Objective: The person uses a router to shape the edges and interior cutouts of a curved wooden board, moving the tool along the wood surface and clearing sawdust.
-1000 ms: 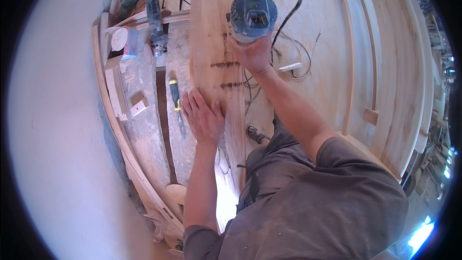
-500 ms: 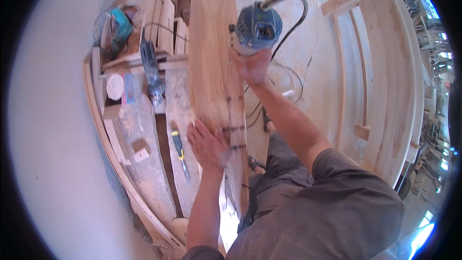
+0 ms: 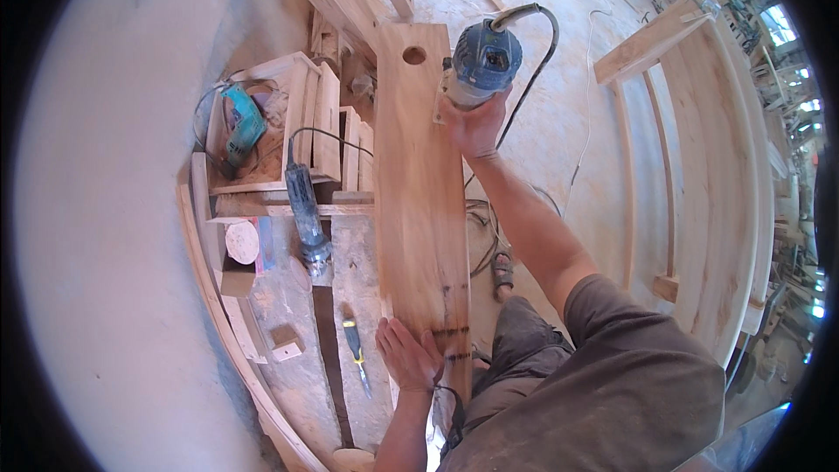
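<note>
A long wooden board [image 3: 419, 201] runs away from me, with a round hole [image 3: 414, 55] near its far end and dark marks across its near part. My right hand [image 3: 477, 129] is closed round the lower body of a blue corded trim router [image 3: 487, 54], which sits at the board's right edge, near the hole. What the router's bit touches is hidden. Flat on the near left part of the board lies my left hand [image 3: 409, 357], fingers stretched out and holding nothing.
Left of the board, a dark corded power tool [image 3: 304, 205] and a chisel [image 3: 352, 339] with a black-and-yellow handle lie on the bench. A wooden box [image 3: 306, 114] holds a teal power tool [image 3: 243, 127]. A large wooden frame [image 3: 717, 140] stands at right; cables trail over the floor.
My right hand and the router have moved farther along the board's right edge, closer to the hole. The view has shifted, so the board's far end now shows. My left hand stays on the board.
</note>
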Demonstrator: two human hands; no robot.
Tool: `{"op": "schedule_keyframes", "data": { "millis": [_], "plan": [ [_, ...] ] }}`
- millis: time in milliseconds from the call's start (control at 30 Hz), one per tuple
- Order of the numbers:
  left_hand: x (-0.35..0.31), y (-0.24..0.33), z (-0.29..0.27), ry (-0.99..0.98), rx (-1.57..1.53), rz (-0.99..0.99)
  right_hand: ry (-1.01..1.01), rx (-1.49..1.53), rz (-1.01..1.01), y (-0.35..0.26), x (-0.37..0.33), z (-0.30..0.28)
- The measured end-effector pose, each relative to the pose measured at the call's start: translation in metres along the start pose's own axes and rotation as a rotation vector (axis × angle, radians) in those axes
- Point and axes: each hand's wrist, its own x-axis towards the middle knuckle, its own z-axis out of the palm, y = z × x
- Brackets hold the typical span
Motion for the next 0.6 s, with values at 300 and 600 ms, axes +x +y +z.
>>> {"op": "schedule_keyframes", "data": {
  "millis": [300, 600],
  "plan": [
    [0.003, -0.003, 0.001, 0.01, 0.003, 0.047, 0.056, 0.013, -0.061, 0.044, 0.078, 0.059],
    [-0.005, -0.011, 0.012, 0.027, 0.003, 0.024, 0.104, -0.075, -0.034, 0.096, 0.18, 0.129]
  ]
}}
